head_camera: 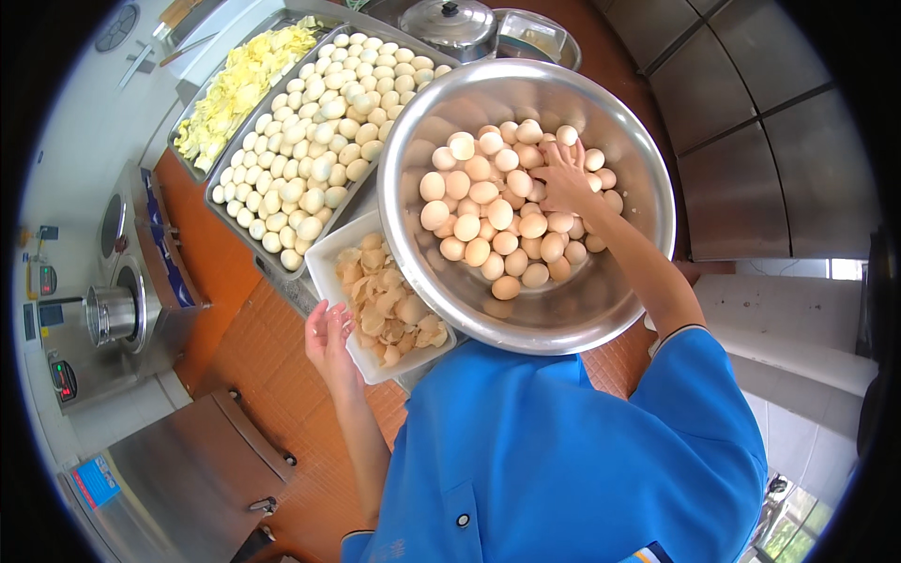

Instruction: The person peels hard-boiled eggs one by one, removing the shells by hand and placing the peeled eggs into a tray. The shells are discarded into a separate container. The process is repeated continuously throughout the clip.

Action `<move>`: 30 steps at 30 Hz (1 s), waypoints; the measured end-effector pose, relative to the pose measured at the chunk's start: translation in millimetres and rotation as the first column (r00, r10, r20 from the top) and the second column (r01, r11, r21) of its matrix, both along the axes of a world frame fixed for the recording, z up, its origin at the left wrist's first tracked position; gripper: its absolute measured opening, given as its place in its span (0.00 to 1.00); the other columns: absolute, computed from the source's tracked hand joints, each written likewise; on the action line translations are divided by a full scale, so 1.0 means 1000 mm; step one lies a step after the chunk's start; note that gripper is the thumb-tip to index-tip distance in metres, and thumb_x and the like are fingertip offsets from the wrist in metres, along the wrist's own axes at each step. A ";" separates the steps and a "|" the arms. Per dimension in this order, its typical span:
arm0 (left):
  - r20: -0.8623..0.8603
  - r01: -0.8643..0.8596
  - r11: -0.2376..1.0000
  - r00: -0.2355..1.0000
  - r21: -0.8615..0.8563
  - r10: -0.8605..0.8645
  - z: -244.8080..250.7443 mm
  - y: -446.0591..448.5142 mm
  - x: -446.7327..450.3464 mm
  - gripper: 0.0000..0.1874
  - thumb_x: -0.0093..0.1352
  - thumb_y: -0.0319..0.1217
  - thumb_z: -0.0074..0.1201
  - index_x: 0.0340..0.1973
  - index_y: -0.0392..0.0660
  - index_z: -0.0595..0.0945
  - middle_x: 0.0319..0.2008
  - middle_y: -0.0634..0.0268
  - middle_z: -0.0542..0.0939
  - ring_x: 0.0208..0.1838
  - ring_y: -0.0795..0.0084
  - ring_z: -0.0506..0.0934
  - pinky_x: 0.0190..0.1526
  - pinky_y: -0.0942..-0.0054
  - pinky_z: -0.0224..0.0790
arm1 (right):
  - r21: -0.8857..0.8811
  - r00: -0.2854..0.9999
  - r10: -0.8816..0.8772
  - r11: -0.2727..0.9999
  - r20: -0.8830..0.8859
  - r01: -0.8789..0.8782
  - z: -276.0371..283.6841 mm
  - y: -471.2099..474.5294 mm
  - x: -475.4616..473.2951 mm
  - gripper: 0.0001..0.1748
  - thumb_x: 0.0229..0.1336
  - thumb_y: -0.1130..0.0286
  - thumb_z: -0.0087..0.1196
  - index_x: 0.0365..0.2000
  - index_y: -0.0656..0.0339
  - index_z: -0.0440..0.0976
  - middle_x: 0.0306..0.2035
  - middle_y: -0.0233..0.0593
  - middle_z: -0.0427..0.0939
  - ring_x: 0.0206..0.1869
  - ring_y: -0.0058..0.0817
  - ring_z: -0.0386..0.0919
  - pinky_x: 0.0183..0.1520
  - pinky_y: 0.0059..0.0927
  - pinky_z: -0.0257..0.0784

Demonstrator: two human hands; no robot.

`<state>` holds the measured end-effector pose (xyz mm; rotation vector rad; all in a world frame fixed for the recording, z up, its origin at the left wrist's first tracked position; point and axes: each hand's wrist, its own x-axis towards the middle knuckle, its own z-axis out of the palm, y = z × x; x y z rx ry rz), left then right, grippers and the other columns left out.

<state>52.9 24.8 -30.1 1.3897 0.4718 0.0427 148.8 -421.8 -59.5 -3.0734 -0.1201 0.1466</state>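
A large stainless steel bowl (528,327) holds many brown eggs (500,214) in their shells. My right hand (564,179) reaches into it, fingers spread over the eggs at the upper right; whether it grips one is hidden. My left hand (331,339) is raised at the left edge of a white plastic tub (329,271), fingers loosely curled, with small bits on the fingertips and no egg in it. Broken eggshells (383,299) fill the tub. Left of the bowl, a metal tray (243,239) is covered with peeled eggs (306,144).
Beyond the peeled eggs lies a tray of yellow-green leaves (243,88). A lidded steel pot (450,28) stands behind the bowl. At the left are cooktops with a small steel pot (111,314), and a steel cabinet (183,478) stands lower left.
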 end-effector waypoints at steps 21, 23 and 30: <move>0.232 0.361 0.932 0.911 -0.045 -0.342 0.062 -0.084 -0.016 0.27 0.64 0.20 0.64 0.58 0.31 0.74 0.50 0.55 0.80 0.52 0.67 0.79 0.52 0.69 0.77 | 0.885 0.966 0.255 0.442 0.032 -0.146 0.114 0.186 -0.080 0.29 0.43 0.76 0.70 0.50 0.60 0.76 0.40 0.41 0.76 0.37 0.32 0.80 0.33 0.27 0.78; 0.230 0.290 0.957 0.934 -0.033 -0.275 0.057 -0.067 -0.019 0.26 0.64 0.19 0.65 0.57 0.30 0.75 0.50 0.54 0.80 0.52 0.67 0.80 0.52 0.69 0.78 | 0.931 0.965 0.261 0.354 -0.003 -0.093 0.117 0.203 -0.080 0.33 0.46 0.77 0.68 0.55 0.59 0.73 0.44 0.44 0.77 0.37 0.34 0.80 0.35 0.28 0.80; 0.285 0.089 0.996 0.955 -0.008 -0.083 0.041 -0.032 -0.044 0.23 0.66 0.20 0.62 0.57 0.29 0.76 0.50 0.52 0.82 0.51 0.68 0.80 0.52 0.71 0.76 | 0.985 0.907 0.410 0.168 -0.094 0.027 0.105 0.234 -0.085 0.34 0.57 0.79 0.63 0.63 0.66 0.65 0.53 0.46 0.76 0.47 0.29 0.82 0.40 0.26 0.82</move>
